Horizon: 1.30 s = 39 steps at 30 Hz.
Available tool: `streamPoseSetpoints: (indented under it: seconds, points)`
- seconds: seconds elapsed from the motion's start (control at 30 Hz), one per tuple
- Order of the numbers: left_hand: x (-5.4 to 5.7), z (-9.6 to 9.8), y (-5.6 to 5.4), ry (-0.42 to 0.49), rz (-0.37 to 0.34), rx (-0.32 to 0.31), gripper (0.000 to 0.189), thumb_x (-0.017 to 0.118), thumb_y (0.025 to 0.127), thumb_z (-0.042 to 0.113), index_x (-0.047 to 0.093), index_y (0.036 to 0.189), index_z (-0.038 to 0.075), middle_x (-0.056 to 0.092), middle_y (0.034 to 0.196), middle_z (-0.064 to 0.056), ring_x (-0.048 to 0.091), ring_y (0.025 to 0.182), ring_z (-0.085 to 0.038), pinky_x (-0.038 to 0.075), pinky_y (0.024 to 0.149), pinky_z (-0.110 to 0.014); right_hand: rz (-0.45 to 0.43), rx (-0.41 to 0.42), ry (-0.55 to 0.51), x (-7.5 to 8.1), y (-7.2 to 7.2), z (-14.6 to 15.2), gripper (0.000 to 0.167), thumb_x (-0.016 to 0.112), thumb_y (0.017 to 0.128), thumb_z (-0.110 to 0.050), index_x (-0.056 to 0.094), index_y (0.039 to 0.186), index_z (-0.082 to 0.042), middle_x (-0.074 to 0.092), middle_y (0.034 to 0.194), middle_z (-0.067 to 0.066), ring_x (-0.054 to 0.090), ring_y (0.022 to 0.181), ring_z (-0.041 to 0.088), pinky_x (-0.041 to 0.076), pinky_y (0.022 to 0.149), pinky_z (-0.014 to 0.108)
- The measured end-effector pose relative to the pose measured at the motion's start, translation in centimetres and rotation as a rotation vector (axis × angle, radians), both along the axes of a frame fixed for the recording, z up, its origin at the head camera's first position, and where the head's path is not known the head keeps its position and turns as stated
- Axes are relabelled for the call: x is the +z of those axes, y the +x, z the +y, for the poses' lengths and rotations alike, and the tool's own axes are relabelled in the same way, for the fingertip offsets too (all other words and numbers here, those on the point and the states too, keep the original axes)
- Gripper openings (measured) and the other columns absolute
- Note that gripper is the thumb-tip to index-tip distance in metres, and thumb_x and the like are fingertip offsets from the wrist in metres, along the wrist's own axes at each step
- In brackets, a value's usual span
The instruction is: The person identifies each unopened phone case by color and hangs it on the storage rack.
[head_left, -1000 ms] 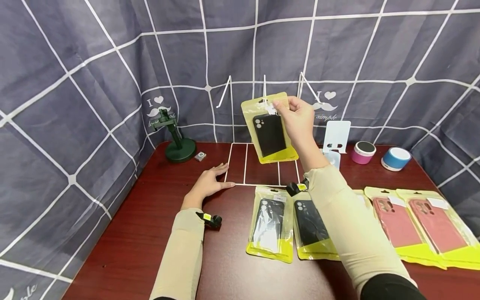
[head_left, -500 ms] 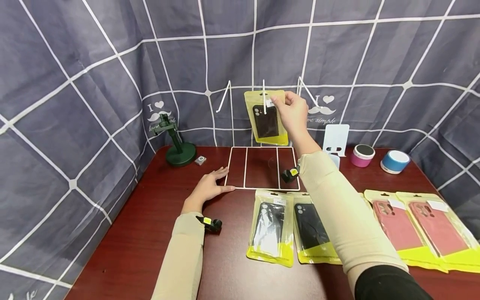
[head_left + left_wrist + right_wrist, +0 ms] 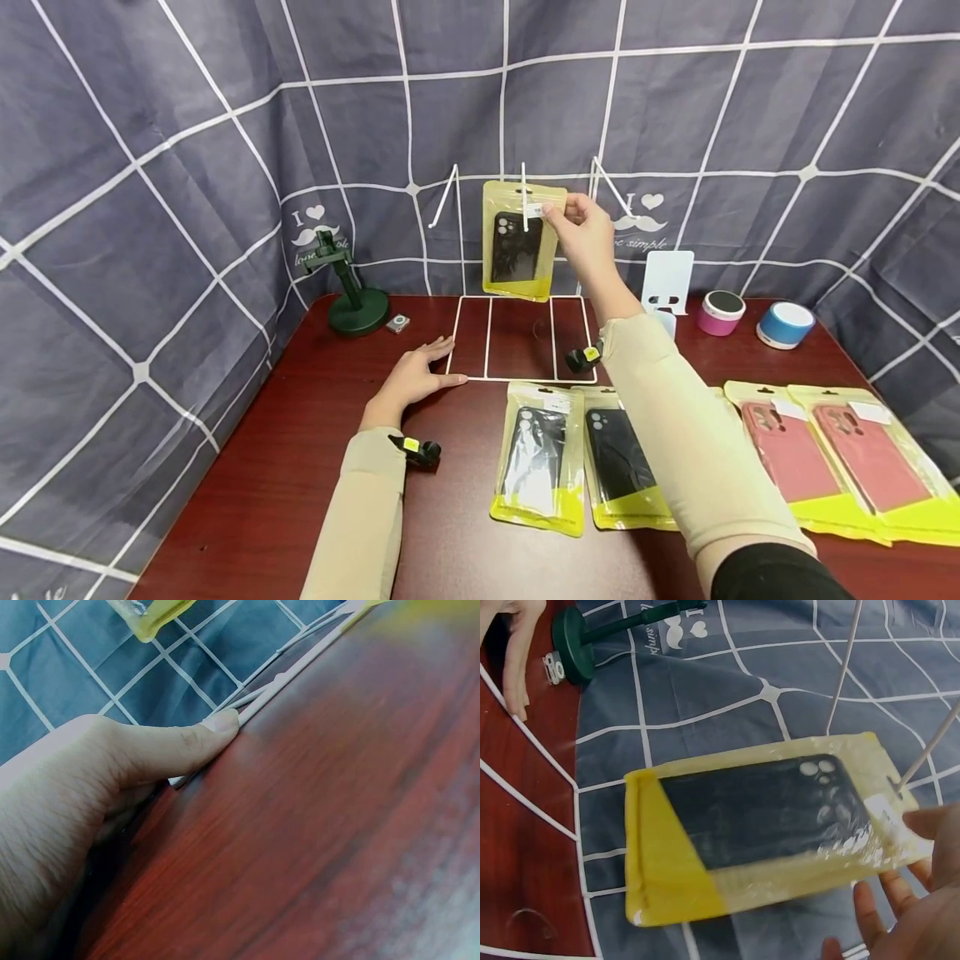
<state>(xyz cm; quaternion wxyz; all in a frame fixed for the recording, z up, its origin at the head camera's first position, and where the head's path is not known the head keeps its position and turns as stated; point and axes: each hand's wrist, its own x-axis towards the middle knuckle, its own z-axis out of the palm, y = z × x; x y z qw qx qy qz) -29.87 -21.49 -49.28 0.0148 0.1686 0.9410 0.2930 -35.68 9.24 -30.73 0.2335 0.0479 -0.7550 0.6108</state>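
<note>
A yellow-edged clear pouch with a black phone case (image 3: 517, 243) hangs at the middle prong of a white wire display rack (image 3: 531, 381); the prong passes through the pouch's top hole. My right hand (image 3: 587, 237) pinches the pouch's upper right edge between thumb and fingers, as the right wrist view also shows. My left hand (image 3: 415, 375) rests at the rack's front left corner, fingers straight and spread. In the left wrist view its thumb (image 3: 176, 748) presses on the white wire. Two more pouched black cases lie before the rack, one a black phone case (image 3: 537, 458).
Pouched pink phone cases (image 3: 795, 454) lie at the right, partly behind my right sleeve. A green phone stand (image 3: 358, 308) and a small silver clip player (image 3: 398, 323) stand back left. A white stand (image 3: 667, 279), pink speaker (image 3: 722, 313) and blue speaker (image 3: 785, 325) are back right.
My right hand has carried the pouch back along the middle prong toward the curtain, and the pouch has swung from tilted to nearly upright. My left hand has stayed on the rack's corner.
</note>
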Motion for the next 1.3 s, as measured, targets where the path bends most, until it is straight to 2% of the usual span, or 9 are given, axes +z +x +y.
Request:
streamPoseSetpoints:
  seconds: [0.13, 0.27, 0.4, 0.53, 0.6, 0.83, 0.9, 1.03, 1.3]
  points:
    - [0.0, 0.2, 0.1, 0.01, -0.001, -0.002, 0.088, 0.075, 0.081, 0.062, 0.045, 0.153, 0.022, 0.036, 0.161, -0.002, 0.028, 0.15, -0.028, 0.027, 0.118, -0.053, -0.059, 0.078, -0.03, -1.6, 1.0, 1.1, 0.041, 0.075, 0.091, -0.033, 0.066, 0.124, -0.01, 0.068, 0.123, 0.008, 0.062, 0.109, 0.019, 0.048, 0.09, 0.03]
    - [0.0, 0.4, 0.1, 0.022, 0.001, -0.007, 0.088, 0.076, 0.081, 0.061, 0.045, 0.153, 0.022, 0.036, 0.161, -0.002, 0.027, 0.15, -0.028, 0.027, 0.118, -0.054, -0.115, 0.137, 0.011, -4.0, 2.6, 3.0, 0.051, 0.075, 0.09, -0.039, 0.062, 0.133, -0.015, 0.06, 0.138, 0.006, 0.052, 0.13, 0.025, 0.039, 0.109, 0.041]
    - [-0.1, 0.6, 0.1, 0.027, 0.004, -0.004, 0.088, 0.076, 0.081, 0.062, 0.046, 0.153, 0.022, 0.036, 0.16, -0.003, 0.027, 0.15, -0.028, 0.027, 0.118, -0.054, -0.173, 0.219, 0.084, -7.1, 4.9, 4.5, 0.057, 0.074, 0.091, -0.04, 0.057, 0.141, -0.017, 0.052, 0.149, 0.008, 0.042, 0.14, 0.03, 0.032, 0.115, 0.051]
    - [-0.3, 0.5, 0.0, 0.019, 0.002, -0.006, 0.09, 0.075, 0.08, 0.065, 0.045, 0.153, 0.023, 0.036, 0.16, -0.002, 0.027, 0.15, -0.028, 0.027, 0.118, -0.053, -0.221, 0.316, 0.181, -10.4, 7.7, 5.1, 0.057, 0.074, 0.092, -0.037, 0.055, 0.142, -0.015, 0.053, 0.146, 0.014, 0.046, 0.135, 0.035, 0.037, 0.109, 0.054]
    - [-0.3, 0.4, 0.0, 0.016, 0.004, -0.007, 0.091, 0.075, 0.079, 0.066, 0.045, 0.153, 0.023, 0.036, 0.16, -0.001, 0.028, 0.15, -0.028, 0.027, 0.118, -0.053, -0.226, 0.343, 0.268, -11.8, 9.1, 5.2, 0.054, 0.073, 0.093, -0.038, 0.057, 0.139, -0.015, 0.058, 0.14, 0.013, 0.051, 0.131, 0.035, 0.041, 0.107, 0.053]
    - [-0.3, 0.1, -0.2, 0.026, 0.009, -0.009, 0.091, 0.074, 0.078, 0.068, 0.046, 0.153, 0.023, 0.037, 0.16, -0.001, 0.029, 0.149, -0.025, 0.028, 0.117, -0.053, -0.107, 0.446, 0.64, -14.7, 12.8, 4.9, 0.041, 0.077, 0.09, -0.031, 0.067, 0.124, -0.008, 0.069, 0.118, 0.01, 0.065, 0.109, 0.03, 0.052, 0.092, 0.049]
    - [-0.3, 0.0, -0.2, 0.019, 0.005, -0.014, 0.092, 0.074, 0.078, 0.069, 0.046, 0.153, 0.023, 0.036, 0.16, -0.001, 0.028, 0.15, -0.025, 0.028, 0.117, -0.053, -0.088, 0.451, 0.716, -15.4, 13.4, 5.1, 0.043, 0.08, 0.087, -0.029, 0.068, 0.122, -0.006, 0.067, 0.115, 0.01, 0.062, 0.107, 0.032, 0.051, 0.091, 0.049]
    - [-0.4, -0.2, -0.3, 0.01, -0.006, -0.015, 0.093, 0.072, 0.077, 0.072, 0.044, 0.153, 0.025, 0.035, 0.161, 0.0, 0.027, 0.15, -0.026, 0.027, 0.118, -0.053, -0.11, 0.415, 0.824, -16.7, 13.7, 5.3, 0.05, 0.082, 0.083, -0.037, 0.069, 0.12, -0.006, 0.062, 0.113, 0.009, 0.055, 0.11, 0.032, 0.047, 0.094, 0.05]
    - [-0.2, -0.4, -0.2, 0.04, -0.024, -0.001, 0.09, 0.074, 0.079, 0.067, 0.045, 0.153, 0.025, 0.035, 0.161, 0.001, 0.026, 0.151, -0.025, 0.026, 0.118, -0.054, -0.159, 0.41, 0.828, -17.4, 13.3, 5.3, 0.057, 0.081, 0.079, -0.054, 0.07, 0.111, -0.008, 0.061, 0.1, 0.002, 0.052, 0.095, 0.023, 0.047, 0.082, 0.043]
